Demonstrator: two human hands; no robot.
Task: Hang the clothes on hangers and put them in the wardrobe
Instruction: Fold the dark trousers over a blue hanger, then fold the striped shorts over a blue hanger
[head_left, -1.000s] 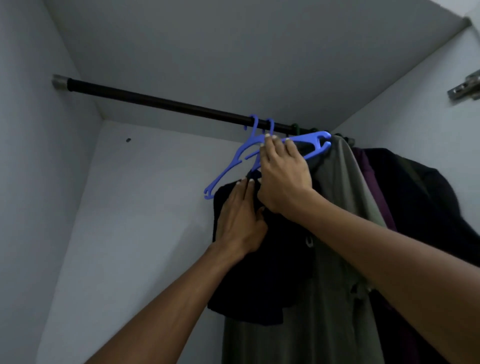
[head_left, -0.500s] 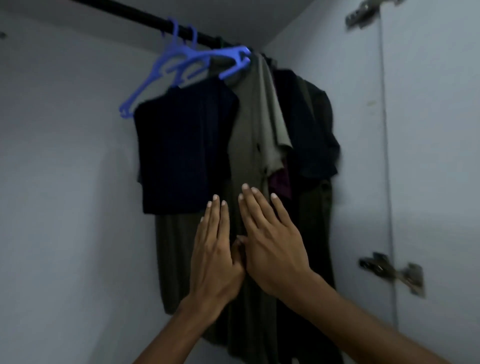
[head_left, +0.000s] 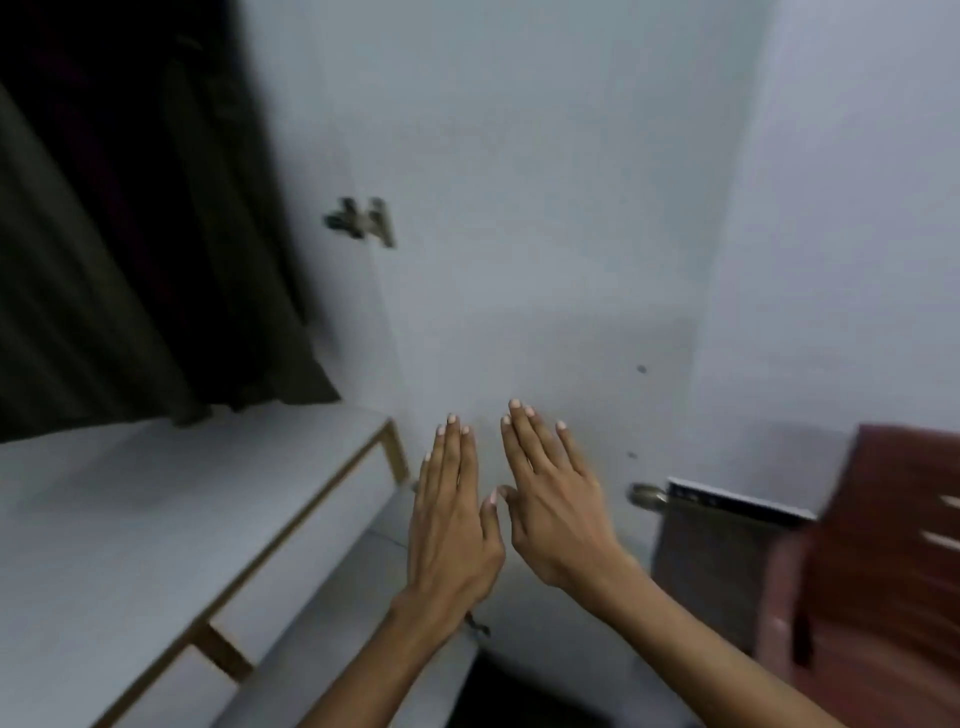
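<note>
With both hands empty and held flat in the lower middle of the frame, the step in hand looks like the gap between garments: nothing is being hung at this instant, and I judge the person is turning away from the wardrobe to fetch another piece. Left hand (head_left: 452, 525) has fingers straight and pressed together, palm away from the camera, grip wide open on nothing; right hand (head_left: 550, 499) is the same, fingers slightly fanned, thumb tip just beside the left thumb, holding nothing. Hanging clothes (head_left: 130, 234) fill the upper left of the frame: dark olive and near-black fabric, soft, draped in long vertical folds, hems ending just above the wardrobe floor panel (head_left: 156, 519), which is smooth pale laminate with a thin wood-coloured edge strip. No hanger or rail shows here. Open wardrobe door (head_left: 519, 234) takes the centre, flat matte pale-grey board, with a small metal hinge (head_left: 363, 221) at its left edge, blurred. Lower right shows reddish-brown furniture (head_left: 883, 545), hard and glossy-looking, heavily motion-blurred; what it is I cannot tell. A rounded metal knob (head_left: 647, 493) sits beside it. Next move calls for locating a loose garment and a free hanger, neither in view, so the hands must travel out of the wardrobe first.
</note>
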